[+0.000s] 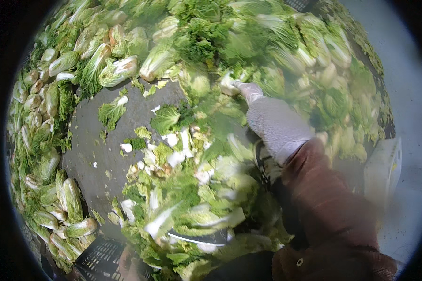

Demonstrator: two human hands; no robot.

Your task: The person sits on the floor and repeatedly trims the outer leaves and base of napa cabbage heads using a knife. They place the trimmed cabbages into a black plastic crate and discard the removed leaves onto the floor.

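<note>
My right hand (249, 92), in a pale knit glove below a reddish-brown sleeve, reaches out over the pile. Its fingers close on the white stem end of a napa cabbage (228, 84); haze blurs the exact contact. Napa cabbage heads lie around it, including a pale one (197, 80) just to its left. My left hand is out of view. Before me spreads a heap of loose cabbage leaves and cut white stem pieces (176, 158). Among the lower leaves shows a curved blade (197, 239) with a bright edge; what holds it, if anything, is hidden.
Whole cabbages (117, 72) curve around the dark floor sheet (91, 140) on the left and far side. A black slatted crate (100, 258) stands at the lower left. At right is a white plastic container (383, 172). A patterned shoe (267, 165) shows beneath my forearm.
</note>
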